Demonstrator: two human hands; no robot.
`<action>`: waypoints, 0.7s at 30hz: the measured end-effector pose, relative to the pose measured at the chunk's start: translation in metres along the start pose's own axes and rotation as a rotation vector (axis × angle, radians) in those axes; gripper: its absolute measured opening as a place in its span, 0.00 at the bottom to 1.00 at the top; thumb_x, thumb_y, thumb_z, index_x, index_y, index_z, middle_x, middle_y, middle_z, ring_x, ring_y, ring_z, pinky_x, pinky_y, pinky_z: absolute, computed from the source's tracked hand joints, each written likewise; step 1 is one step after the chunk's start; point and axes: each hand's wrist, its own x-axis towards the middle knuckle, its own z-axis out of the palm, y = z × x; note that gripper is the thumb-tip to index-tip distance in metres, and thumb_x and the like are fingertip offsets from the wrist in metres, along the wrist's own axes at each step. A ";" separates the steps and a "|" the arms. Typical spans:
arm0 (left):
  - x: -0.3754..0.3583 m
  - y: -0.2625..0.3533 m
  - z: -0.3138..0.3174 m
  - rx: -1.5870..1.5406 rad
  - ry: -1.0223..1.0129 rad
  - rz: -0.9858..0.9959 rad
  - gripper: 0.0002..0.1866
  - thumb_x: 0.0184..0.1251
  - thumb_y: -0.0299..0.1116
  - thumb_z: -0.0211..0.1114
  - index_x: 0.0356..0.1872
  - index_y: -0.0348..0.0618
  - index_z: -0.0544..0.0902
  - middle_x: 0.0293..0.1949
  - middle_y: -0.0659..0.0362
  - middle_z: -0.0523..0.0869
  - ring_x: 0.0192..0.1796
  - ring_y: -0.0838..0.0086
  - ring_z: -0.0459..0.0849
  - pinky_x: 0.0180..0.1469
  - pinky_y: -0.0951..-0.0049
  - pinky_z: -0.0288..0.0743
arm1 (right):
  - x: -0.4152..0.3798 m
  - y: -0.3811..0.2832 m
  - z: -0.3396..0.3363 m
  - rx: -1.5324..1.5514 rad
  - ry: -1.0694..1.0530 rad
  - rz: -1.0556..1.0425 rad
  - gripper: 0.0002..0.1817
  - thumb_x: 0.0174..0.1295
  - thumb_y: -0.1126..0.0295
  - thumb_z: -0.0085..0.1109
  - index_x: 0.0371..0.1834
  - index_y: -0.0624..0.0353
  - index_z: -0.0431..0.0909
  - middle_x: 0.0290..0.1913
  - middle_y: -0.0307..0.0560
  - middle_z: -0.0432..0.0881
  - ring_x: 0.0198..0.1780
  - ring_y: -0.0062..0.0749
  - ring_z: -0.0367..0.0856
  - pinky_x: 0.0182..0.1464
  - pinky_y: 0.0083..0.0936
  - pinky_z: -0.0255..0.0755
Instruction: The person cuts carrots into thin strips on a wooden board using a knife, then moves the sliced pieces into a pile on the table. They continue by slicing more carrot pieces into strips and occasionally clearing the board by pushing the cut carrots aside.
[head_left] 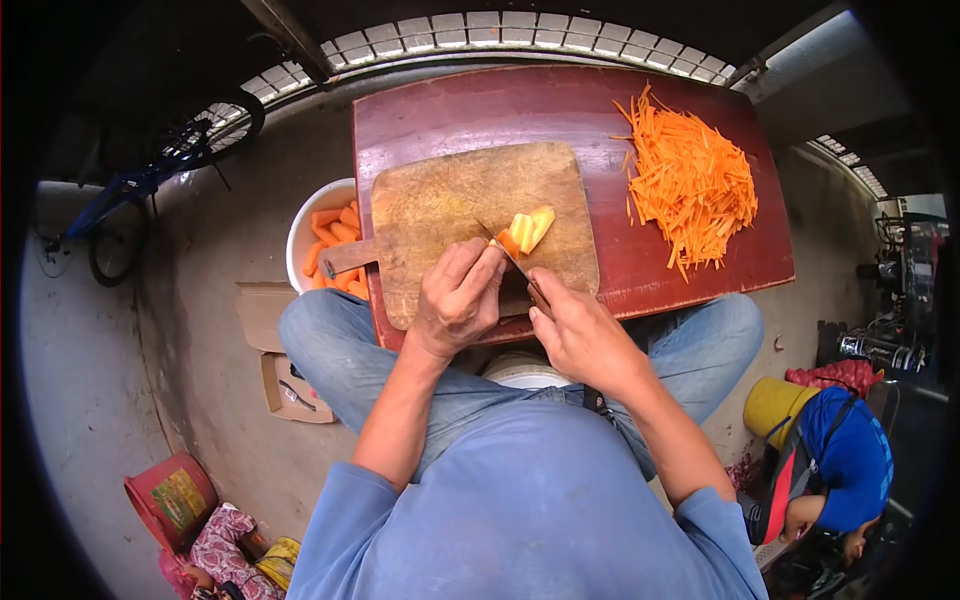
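Observation:
On the wooden cutting board, my left hand is closed, with its fingertips against a short orange carrot piece. My right hand grips the handle of a knife. Its blade slants up and left, beside the carrot piece and close to my left fingers. Just beyond the blade lie pale yellow-orange cut pieces. A large heap of carrot shreds rests on the right of the red table. My fingers partly hide the carrot piece.
A white bucket of carrots stands left of the table, beneath the board's handle. Cardboard lies on the floor, with a red bucket farther off. Two people sit nearby, one in a blue shirt beside a yellow bucket.

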 end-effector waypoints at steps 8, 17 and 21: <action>-0.006 0.001 0.001 -0.004 0.042 -0.046 0.17 0.65 0.13 0.78 0.53 0.33 0.89 0.46 0.47 0.92 0.42 0.52 0.93 0.45 0.58 0.89 | -0.012 -0.028 -0.030 0.067 -0.028 0.069 0.22 0.81 0.72 0.60 0.74 0.65 0.71 0.51 0.73 0.88 0.53 0.78 0.87 0.53 0.62 0.80; -0.008 -0.006 0.003 0.001 0.040 0.004 0.23 0.57 0.11 0.76 0.55 0.32 0.88 0.48 0.46 0.91 0.44 0.51 0.93 0.45 0.57 0.90 | -0.018 -0.048 -0.046 0.105 -0.037 0.061 0.23 0.79 0.74 0.62 0.74 0.67 0.72 0.46 0.73 0.87 0.49 0.76 0.87 0.49 0.59 0.79; -0.008 -0.006 0.002 0.007 0.025 0.004 0.23 0.56 0.10 0.75 0.56 0.31 0.88 0.50 0.45 0.91 0.45 0.51 0.93 0.46 0.56 0.90 | -0.019 -0.050 -0.048 0.098 -0.029 0.053 0.24 0.79 0.74 0.63 0.74 0.69 0.71 0.46 0.73 0.87 0.49 0.76 0.88 0.49 0.60 0.79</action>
